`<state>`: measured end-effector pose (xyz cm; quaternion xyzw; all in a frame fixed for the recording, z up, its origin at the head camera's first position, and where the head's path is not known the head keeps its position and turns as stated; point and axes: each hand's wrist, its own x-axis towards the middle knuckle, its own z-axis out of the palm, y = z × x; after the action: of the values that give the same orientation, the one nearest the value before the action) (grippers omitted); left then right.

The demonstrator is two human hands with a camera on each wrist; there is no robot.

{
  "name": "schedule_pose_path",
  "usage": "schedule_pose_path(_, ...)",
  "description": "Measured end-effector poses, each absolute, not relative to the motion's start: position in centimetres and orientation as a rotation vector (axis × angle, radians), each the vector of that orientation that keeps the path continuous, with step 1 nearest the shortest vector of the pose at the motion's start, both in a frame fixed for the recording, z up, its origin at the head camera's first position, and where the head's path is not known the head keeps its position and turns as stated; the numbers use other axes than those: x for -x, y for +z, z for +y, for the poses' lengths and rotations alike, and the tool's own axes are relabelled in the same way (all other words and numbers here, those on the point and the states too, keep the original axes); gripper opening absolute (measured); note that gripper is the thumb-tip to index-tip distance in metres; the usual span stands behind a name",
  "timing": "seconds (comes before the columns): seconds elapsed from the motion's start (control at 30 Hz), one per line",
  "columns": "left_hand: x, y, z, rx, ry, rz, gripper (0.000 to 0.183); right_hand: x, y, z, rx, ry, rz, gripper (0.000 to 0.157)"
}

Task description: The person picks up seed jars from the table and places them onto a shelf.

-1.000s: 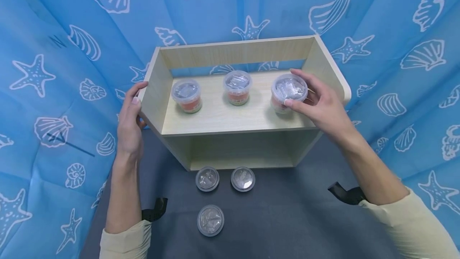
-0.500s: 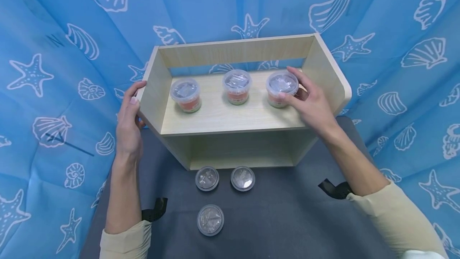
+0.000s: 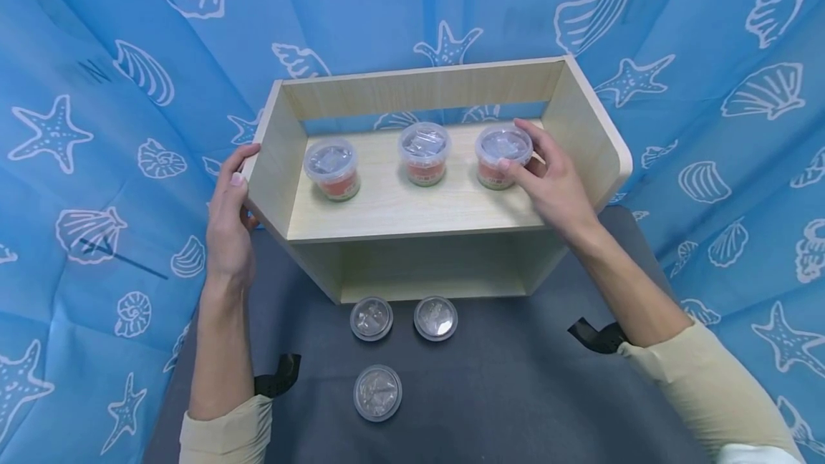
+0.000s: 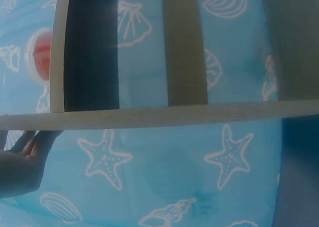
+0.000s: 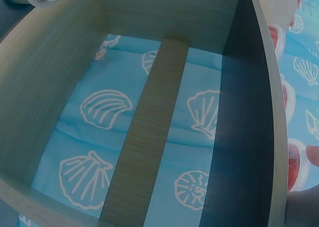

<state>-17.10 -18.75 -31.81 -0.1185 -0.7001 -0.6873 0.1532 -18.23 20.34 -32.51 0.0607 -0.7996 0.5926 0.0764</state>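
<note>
My right hand [image 3: 557, 188] grips a small clear plastic tub [image 3: 495, 175] with a red band and a clear lid, thumb in front and fingers behind. This tub sits at the right of the upper shelf board [image 3: 393, 217] of a pale wooden shelf unit. Two like tubs stand to its left, a middle tub [image 3: 425, 173] and a left tub [image 3: 339, 187]. My left hand [image 3: 230, 224] holds the outer edge of the unit's left side panel [image 3: 273, 170]. In the right wrist view, the right thumb [image 5: 313, 155] lies against the red tub [image 5: 295, 166].
On the dark grey table [image 3: 515, 392], in front of the unit, stand three more lidded tubs: a rear left one [image 3: 372, 319], a rear right one [image 3: 435, 319] and a nearer one [image 3: 377, 393]. A blue seashell-patterned curtain [image 3: 503, 13] hangs behind and at both sides.
My right hand has moved the right tub slightly left and back on the upper board, and it now stands in line with the other two. The left hand stays on the side panel.
</note>
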Motion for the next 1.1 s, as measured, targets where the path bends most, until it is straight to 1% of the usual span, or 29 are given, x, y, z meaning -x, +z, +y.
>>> schedule_pose_path(0.17,17.0,-31.7,-18.8,0.330,-1.982,-2.009,0.044,18.1,-32.4,20.1,-0.182,1.766,-2.407,0.068)
schedule_pose_path(0.43,16.9,-31.8,-19.2,0.272,-1.881,-2.092,0.044,17.9,-32.2,20.3,-0.201,1.813,-2.316,0.080)
schedule_pose_path(0.63,16.6,-31.6,-19.5,0.278,-1.840,-2.076,0.041,16.9,-31.3,20.2,-0.250,1.677,-2.270,0.076)
schedule_pose_path(0.93,15.3,-32.4,-20.4,0.300,-1.785,-2.017,0.037,15.7,-29.9,20.5,-0.463,1.266,-2.190,0.076)
schedule_pose_path(1.1,13.9,-33.5,-20.7,0.274,-1.629,-2.105,0.037,14.7,-28.8,20.9,-0.501,1.269,-2.141,0.070)
